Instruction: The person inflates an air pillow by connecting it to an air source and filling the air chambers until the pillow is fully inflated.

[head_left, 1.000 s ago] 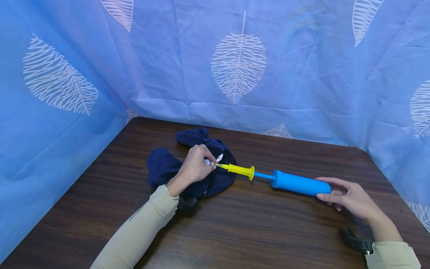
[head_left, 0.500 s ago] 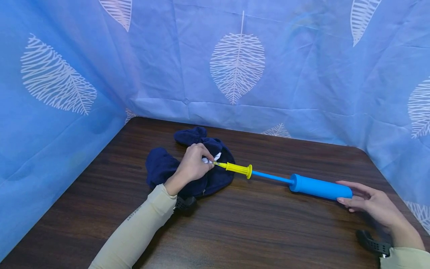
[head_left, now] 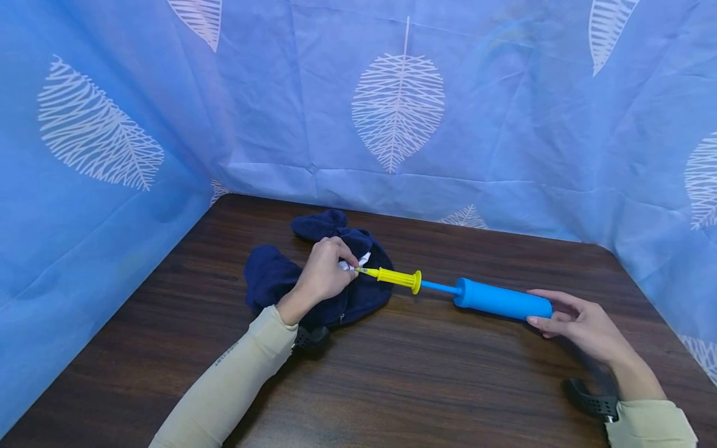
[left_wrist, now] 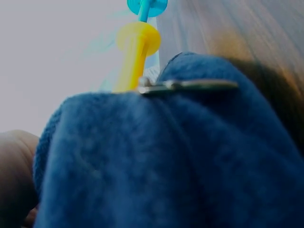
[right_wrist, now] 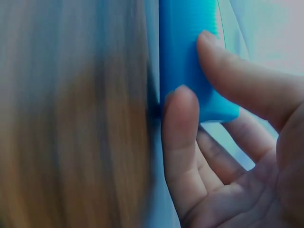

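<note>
A blue and yellow hand pump (head_left: 501,300) lies across the middle of the head view, with a short stretch of its blue rod showing. My right hand (head_left: 585,326) holds the far end of the blue barrel between thumb and fingers, also seen close up in the right wrist view on the barrel (right_wrist: 187,61). My left hand (head_left: 327,270) pinches the pump's yellow nozzle tip where it meets a white piece (head_left: 364,260) in the opening of a navy fabric item (head_left: 364,302). In the left wrist view, the navy cloth (left_wrist: 118,156) with a metal zipper pull (left_wrist: 190,85) hides most of that hand.
The dark wooden table (head_left: 426,386) carries everything. Behind and to the left hangs a blue curtain (head_left: 493,124) with white leaf prints, close to the table's edges. Each wrist wears a black strap (head_left: 590,398).
My right hand first drew the blue barrel to the right, lengthening the exposed rod, then moved it back left. The left hand stays at the nozzle.
</note>
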The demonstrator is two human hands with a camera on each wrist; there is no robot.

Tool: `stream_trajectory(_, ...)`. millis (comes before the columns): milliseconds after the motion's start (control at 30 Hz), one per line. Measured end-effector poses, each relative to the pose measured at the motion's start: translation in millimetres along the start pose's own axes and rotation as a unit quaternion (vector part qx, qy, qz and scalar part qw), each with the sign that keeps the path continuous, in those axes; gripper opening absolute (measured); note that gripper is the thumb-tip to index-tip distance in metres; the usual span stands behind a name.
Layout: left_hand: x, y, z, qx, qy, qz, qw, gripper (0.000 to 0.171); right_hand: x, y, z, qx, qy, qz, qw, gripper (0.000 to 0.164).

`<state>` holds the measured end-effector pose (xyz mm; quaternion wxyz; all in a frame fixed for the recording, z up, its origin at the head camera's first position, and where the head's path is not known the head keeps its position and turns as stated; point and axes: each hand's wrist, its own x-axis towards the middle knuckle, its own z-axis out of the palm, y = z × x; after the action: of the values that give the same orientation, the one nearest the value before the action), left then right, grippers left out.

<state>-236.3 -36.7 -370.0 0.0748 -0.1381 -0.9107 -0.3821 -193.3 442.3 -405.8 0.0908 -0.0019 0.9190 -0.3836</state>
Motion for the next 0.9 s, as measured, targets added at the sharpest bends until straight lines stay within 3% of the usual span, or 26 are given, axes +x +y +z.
stream_trajectory(467,-2.4,2.7,5.6,-0.007,-0.007,0.012,0.9999,0.009,7.5,-41.8,36.5,0.019,-0.011,-0.037,0.999,0.072)
stream_trajectory(900,-3.3,5.7,4.8,-0.005,-0.002,0.015,0.9999,0.009,7.2,-43.1,39.9,0.065,-0.012,-0.037,0.997,0.071)
